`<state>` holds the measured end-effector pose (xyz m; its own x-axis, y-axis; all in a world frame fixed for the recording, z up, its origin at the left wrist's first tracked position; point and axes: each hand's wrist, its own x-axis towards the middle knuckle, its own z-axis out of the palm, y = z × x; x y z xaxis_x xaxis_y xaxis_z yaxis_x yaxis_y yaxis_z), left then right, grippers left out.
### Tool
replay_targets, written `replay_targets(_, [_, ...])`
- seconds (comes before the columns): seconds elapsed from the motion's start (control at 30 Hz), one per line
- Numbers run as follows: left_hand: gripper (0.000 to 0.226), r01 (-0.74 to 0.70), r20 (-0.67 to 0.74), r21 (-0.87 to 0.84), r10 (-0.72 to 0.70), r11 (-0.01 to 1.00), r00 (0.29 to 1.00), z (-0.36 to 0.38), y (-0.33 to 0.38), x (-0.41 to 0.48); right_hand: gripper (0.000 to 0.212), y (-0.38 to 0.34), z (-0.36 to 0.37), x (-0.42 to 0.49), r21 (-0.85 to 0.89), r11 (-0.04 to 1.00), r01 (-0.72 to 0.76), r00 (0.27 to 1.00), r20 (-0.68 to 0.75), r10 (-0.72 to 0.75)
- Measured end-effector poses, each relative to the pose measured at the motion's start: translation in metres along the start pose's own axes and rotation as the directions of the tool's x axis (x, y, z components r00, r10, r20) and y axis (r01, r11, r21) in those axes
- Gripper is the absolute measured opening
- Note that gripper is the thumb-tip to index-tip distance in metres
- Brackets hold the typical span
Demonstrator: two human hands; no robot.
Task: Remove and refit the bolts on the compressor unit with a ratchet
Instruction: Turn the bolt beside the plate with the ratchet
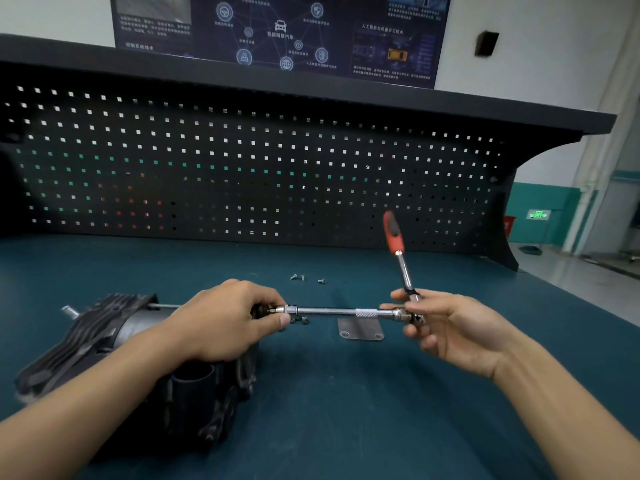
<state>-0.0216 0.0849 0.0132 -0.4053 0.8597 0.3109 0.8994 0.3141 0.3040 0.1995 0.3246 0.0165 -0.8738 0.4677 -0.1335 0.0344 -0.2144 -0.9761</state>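
Note:
The dark finned compressor unit (104, 337) lies on its side at the left of the blue bench. A ratchet with a red and black handle (393, 233) points up and away, and a long chrome extension bar (332, 310) runs level from its head to the compressor's right end. My left hand (225, 320) rests over the compressor and pinches the socket end of the bar. My right hand (446, 327) grips the ratchet head, where the bar joins it. Loose bolts (298, 277) lie on the bench behind the bar, and more bolts (300, 319) lie just under it.
A small grey metal plate (360, 329) with two holes lies flat under the bar. A black pegboard (242, 161) stands along the back of the bench (346, 410), under a dark shelf. The bench's right edge drops to a grey floor.

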Motion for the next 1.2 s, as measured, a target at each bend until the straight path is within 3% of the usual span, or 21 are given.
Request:
replay_targets(0.13, [0.027,-0.009,0.004,0.020,0.009,1.000,1.000,-0.001,-0.001,0.000,0.039,0.002,0.003,-0.002,-0.063,0.996,0.061,0.998,0.028,-0.059])
replay_targets(0.33, [0.026,0.000,0.017,0.022,-0.001,1.000,1.000,-0.001,0.001,0.000,0.056,0.007,0.003,-0.007,-0.160,0.950,0.268,0.962,0.099,-0.255])
replay_targets(0.57, [0.025,0.017,0.029,0.017,-0.017,1.000,0.999,-0.002,0.003,0.000,0.049,0.004,0.008,-0.004,-0.219,0.965,0.147,0.989,0.029,-0.144])
replay_targets(0.73, [0.026,0.011,0.043,-0.035,-0.010,0.999,0.999,-0.003,0.004,0.001,0.022,0.002,0.013,-0.003,-0.105,0.992,0.071,0.997,-0.028,-0.074])
replay_targets(1.0, [0.024,-0.011,0.038,-0.111,0.015,0.994,0.999,-0.004,0.004,0.001,0.036,0.003,0.018,0.000,-0.011,0.998,0.056,0.995,-0.085,-0.057])
replay_targets(1.2, [0.022,-0.020,0.030,-0.128,0.024,0.992,0.999,-0.003,0.002,0.000,0.033,0.003,0.020,0.001,0.137,0.991,0.001,0.995,-0.102,0.013])
